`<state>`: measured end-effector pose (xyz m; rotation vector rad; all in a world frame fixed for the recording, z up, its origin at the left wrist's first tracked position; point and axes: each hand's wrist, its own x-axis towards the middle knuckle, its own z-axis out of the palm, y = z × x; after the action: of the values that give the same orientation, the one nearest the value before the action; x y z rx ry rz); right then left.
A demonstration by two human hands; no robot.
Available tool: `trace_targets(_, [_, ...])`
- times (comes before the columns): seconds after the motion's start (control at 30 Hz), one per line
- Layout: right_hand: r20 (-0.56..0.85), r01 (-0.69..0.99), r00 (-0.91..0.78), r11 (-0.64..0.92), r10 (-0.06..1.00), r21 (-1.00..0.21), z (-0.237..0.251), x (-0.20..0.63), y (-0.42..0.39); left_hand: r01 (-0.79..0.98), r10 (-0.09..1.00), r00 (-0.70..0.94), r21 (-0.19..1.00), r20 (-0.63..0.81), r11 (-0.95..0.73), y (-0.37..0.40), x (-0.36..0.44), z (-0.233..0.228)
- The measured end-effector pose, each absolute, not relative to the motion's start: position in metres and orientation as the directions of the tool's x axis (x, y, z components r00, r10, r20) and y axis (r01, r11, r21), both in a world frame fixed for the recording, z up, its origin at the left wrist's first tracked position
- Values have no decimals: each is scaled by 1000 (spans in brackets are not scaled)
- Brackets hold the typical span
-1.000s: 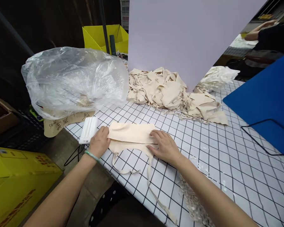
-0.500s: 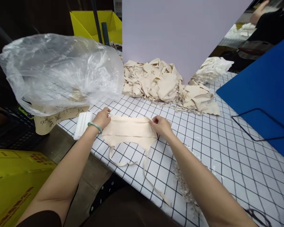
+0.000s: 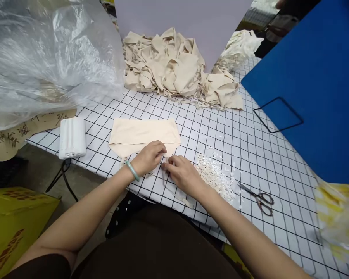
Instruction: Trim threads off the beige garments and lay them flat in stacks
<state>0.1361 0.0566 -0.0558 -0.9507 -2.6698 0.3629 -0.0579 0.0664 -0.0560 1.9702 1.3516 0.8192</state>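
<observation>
A folded cream cloth piece (image 3: pixel 144 133) lies flat on the white gridded table (image 3: pixel 250 155), with thin cream straps (image 3: pixel 174 192) trailing toward the near edge. My left hand (image 3: pixel 148 157), with a green bangle at the wrist, rests at the cloth's lower edge with fingers pinched on the fabric. My right hand (image 3: pixel 182 174) sits just right of it, fingers pinched on a strap where it meets the cloth. The two hands nearly touch.
A heap of cream cloth pieces (image 3: pixel 174 69) lies at the back. A large clear plastic bag (image 3: pixel 46 58) fills the left. A white ribbed box (image 3: pixel 72 137) sits left of the cloth. White scraps (image 3: pixel 216 176) and scissors (image 3: pixel 258 198) lie to the right, below a blue board (image 3: pixel 314 85).
Both hands left the cloth's upper corners and came together at its lower edge, by the straps. The view tilted down, so scissors and scraps now show.
</observation>
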Motion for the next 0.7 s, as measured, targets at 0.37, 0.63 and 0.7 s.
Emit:
trace_targets(0.37, [293, 387, -612, 601, 735, -699, -60, 140, 69, 550, 932, 340, 777, 127, -307, 61, -53, -61])
trace_targets(0.63, [327, 429, -671, 708, 665, -561, -62, 139, 75, 585, 955, 281, 771, 100, -253, 60, -47, -67])
trace_targets(0.7, [330, 390, -678, 702, 657, -595, -56, 139, 76, 600, 958, 274, 764, 82, -237, 59, -46, -67])
